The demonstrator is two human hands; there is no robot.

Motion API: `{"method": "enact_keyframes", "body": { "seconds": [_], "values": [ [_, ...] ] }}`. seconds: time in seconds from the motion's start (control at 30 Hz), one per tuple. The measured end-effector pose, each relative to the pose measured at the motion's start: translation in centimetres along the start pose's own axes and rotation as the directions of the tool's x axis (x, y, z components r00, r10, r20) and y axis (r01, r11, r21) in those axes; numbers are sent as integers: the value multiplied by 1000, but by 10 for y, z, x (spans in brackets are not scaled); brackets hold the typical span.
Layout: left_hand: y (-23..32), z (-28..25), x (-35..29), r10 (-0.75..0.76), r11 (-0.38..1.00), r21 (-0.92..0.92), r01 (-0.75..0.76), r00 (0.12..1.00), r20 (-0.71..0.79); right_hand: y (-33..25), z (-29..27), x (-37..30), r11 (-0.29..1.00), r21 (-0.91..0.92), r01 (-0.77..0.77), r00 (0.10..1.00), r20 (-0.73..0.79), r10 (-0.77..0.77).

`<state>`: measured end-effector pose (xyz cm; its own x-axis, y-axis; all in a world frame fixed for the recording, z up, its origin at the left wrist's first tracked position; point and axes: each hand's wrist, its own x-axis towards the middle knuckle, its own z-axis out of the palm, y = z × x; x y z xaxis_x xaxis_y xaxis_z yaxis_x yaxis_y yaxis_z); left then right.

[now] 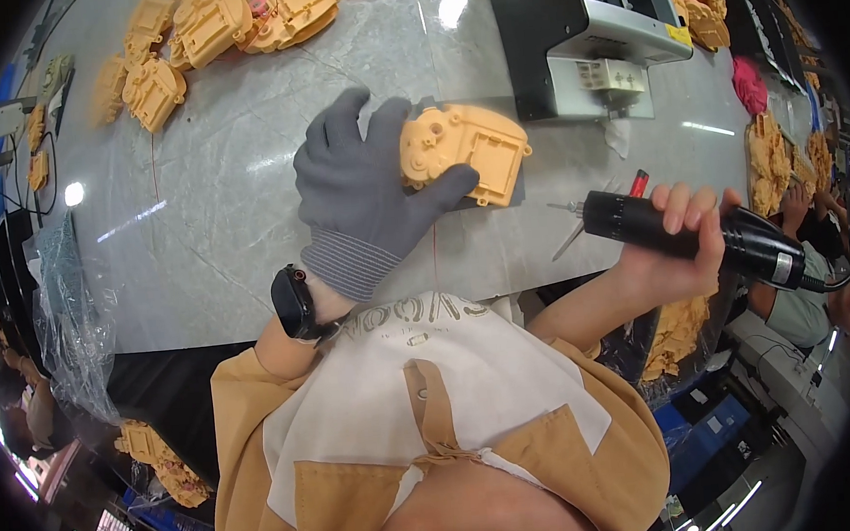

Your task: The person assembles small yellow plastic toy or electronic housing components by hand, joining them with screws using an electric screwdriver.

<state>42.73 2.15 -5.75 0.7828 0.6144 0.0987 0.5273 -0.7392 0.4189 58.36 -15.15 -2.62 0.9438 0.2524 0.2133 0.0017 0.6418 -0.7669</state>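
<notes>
My left hand [359,177], in a grey knit glove, holds an orange plastic housing [498,159] on the table [220,249]. Its thumb presses on the near edge of the part, while the other fingers point away to the left. Under the housing, a dark flat block [534,183] partly shows. My bare right hand [682,245] is wrapped round a black electric screwdriver [636,221] with a cord at its rear. The bit points left toward the housing, apart from it. A thin red wire [435,255] hangs from near the housing toward the table's front edge.
A black and white machine [568,52] stands at the far right. Beside the electric screwdriver lies a red-handled hand tool [640,183]. Several orange housings [206,26] are piled far left. Clear plastic wrap [67,307] hangs at the left edge. Another person [804,286] sits at right.
</notes>
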Motion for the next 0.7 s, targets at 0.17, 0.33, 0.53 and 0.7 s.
{"method": "enact_keyframes", "body": {
  "seconds": [0.17, 0.33, 0.53, 0.7],
  "values": [
    [4, 12, 11, 419, 907, 38, -419, 908, 11, 0, -2, -1, 1000, 5, 6, 1000, 28, -6],
    [8, 15, 8, 260, 966, -17, -259, 963, 68, 2, 3, -4, 998, 59, 2, 994, 106, -8],
    [4, 18, 17, 512, 858, -59, -511, 859, -3, -1, 9, -4, 998, 56, 18, 983, 184, -29],
    [11, 15, 5, 311, 950, -36, -310, 929, 198, 0, 9, -4, 999, 41, 28, 990, 136, -33]
  ]
}}
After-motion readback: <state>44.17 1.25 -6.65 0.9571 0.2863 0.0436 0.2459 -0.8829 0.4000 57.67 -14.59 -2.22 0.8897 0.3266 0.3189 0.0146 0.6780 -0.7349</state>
